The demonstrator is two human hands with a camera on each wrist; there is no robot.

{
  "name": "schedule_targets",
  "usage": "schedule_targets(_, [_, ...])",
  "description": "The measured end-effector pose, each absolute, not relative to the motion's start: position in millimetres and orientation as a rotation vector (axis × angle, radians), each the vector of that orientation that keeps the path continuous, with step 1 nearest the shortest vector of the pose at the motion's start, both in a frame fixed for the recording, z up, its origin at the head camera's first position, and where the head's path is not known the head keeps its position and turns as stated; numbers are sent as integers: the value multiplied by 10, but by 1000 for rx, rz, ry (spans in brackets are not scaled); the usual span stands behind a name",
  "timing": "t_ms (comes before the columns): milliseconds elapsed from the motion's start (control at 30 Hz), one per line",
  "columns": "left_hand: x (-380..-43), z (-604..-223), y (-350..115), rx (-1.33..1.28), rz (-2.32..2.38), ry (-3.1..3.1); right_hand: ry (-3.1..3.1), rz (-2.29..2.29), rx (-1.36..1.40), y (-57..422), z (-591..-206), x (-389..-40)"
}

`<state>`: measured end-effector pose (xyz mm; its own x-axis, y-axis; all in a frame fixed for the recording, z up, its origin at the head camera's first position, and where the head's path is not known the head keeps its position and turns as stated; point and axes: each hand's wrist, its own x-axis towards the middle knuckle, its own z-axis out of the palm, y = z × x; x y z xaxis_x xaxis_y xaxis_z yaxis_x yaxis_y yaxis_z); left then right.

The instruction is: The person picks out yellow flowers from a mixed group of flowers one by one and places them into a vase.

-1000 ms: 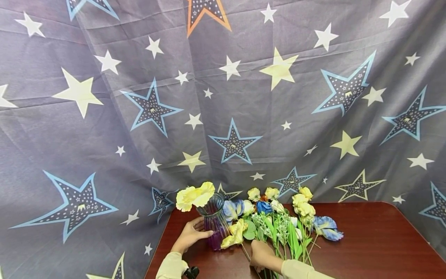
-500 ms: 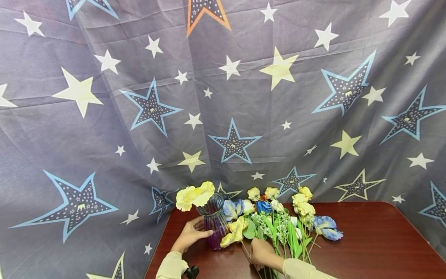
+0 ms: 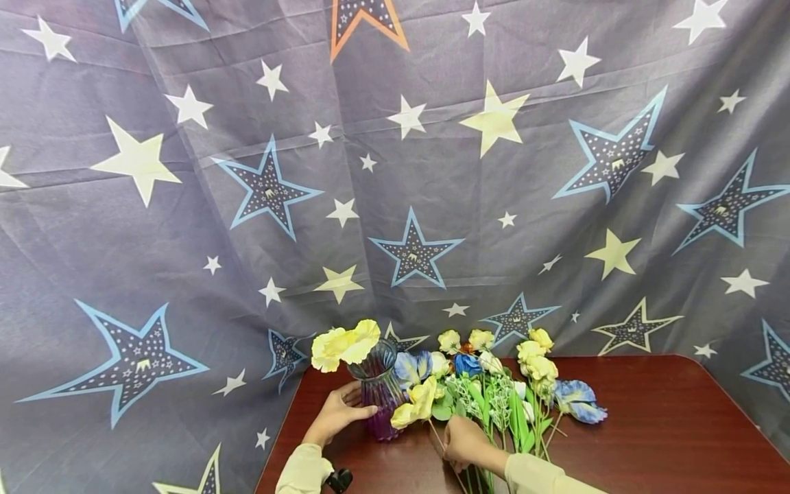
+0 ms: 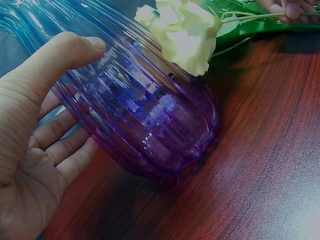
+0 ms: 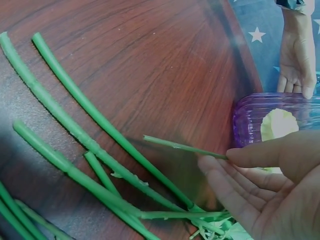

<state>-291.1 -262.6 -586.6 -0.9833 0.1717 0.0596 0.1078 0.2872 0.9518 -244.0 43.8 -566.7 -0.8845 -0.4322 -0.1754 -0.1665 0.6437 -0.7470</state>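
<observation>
A ribbed glass vase, blue at the top and purple below, stands on the table with a yellow flower leaning out over its rim to the left. My left hand holds the vase from the left; in the left wrist view the thumb lies across the near side and the fingers reach behind the glass. My right hand pinches the thin green stem of a second yellow flower between thumb and fingers. That bloom overlaps the vase's lower right side in the head view.
Several artificial flowers lie on the dark red table right of the vase, among them a blue rose, yellow roses and a blue iris-like bloom. Thick green stems lie beside my right hand. A star-patterned cloth hangs behind.
The pinched yellow flower has turned and risen slightly beside the vase. My left hand stays on the vase, and the right hand has barely shifted.
</observation>
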Motion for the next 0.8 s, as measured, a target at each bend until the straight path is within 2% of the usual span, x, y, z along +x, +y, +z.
schedule_targets(800, [-2887,-5824,-2617,236,1835,2445,2557,-1284,-488,498,-5328,-2511])
